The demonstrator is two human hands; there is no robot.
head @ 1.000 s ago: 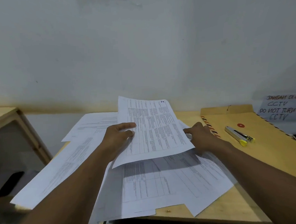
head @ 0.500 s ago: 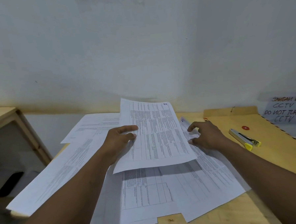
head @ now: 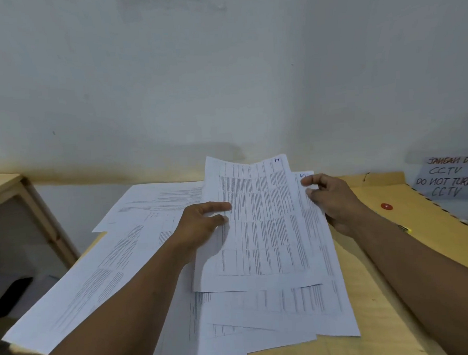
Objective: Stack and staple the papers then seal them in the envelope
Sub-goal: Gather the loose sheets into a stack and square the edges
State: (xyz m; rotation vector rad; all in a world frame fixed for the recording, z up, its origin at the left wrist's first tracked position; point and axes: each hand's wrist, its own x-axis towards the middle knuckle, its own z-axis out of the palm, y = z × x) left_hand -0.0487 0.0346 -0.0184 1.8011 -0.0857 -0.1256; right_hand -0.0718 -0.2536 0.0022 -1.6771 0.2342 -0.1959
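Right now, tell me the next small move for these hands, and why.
Probably nudge the second sheet left with the right hand until it squares under the top sheet. The left hand grips the top sheet's left edge; the second sheet sticks out on its right.

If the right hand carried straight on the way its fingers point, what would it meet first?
Probably the right edge of the top sheet, gripped by the left hand: the right hand points left towards it, though their relative height is unclear.

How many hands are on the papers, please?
2. The left hand grips the top sheet by its left edge; the right hand pinches the sheet beneath at its right edge.
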